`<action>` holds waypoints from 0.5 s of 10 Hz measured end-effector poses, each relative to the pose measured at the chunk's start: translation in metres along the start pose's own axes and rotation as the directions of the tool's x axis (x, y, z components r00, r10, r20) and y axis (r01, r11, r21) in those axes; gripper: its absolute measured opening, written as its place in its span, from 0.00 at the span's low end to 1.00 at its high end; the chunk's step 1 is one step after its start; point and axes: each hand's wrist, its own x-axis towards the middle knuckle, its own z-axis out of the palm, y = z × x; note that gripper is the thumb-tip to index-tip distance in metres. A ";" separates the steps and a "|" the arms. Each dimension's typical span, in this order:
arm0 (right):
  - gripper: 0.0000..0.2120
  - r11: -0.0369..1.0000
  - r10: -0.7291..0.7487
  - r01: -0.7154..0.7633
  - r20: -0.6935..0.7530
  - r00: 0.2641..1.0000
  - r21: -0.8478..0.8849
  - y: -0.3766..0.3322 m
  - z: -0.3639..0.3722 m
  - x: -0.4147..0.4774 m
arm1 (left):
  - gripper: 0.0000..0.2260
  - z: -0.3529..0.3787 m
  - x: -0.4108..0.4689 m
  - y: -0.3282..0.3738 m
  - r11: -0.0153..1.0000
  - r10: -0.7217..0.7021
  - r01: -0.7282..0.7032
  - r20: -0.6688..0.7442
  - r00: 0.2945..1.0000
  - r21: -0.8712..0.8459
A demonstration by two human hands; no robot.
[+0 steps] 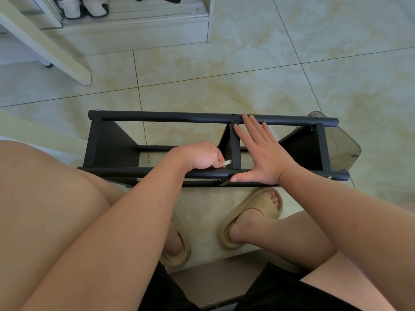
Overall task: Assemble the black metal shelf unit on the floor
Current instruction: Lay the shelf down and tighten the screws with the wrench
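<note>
The black metal shelf unit (157,115) stands on the tiled floor in front of my knees, seen from above: two long round tubes joined by flat cross bars, with dark panels below. My right hand (262,151) lies flat and open across the top, fingers reaching the far tube, thumb along the near tube beside the middle cross bar (235,153). My left hand (199,154) sits just left of that bar at the near tube, fingers curled round a small silvery tool (226,163), apparently a hex key. Small screw heads show on the tube ends.
My feet in tan slippers (251,218) sit just behind the shelf. A translucent plastic bag (345,151) lies past the shelf's right end. A white slanted furniture leg (45,46) and a low cabinet with shoes (83,6) stand at the upper left.
</note>
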 end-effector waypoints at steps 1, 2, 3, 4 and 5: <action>0.62 1.000 0.000 0.000 -0.001 1.000 -0.004 0.000 0.000 0.000 | 0.06 0.000 0.000 0.001 0.999 0.004 -0.005 0.015 1.000 0.032; 0.62 1.000 0.000 0.000 0.003 1.000 0.000 0.000 0.000 0.000 | 0.06 -0.002 -0.002 0.001 0.998 0.002 -0.002 0.001 1.000 0.059; 0.62 1.000 0.001 -0.001 0.006 1.000 -0.001 0.000 -0.001 0.000 | 0.08 -0.008 -0.003 -0.002 0.992 0.010 -0.004 -0.046 0.999 0.126; 0.62 1.000 0.002 -0.002 0.001 1.000 0.007 0.001 0.000 0.001 | 0.09 -0.010 -0.003 -0.004 0.997 0.026 -0.019 -0.086 0.996 0.078; 0.62 1.000 0.004 -0.004 0.000 1.000 0.008 0.002 0.000 0.002 | 0.11 -0.007 0.000 -0.003 0.997 0.042 -0.035 -0.098 0.994 0.074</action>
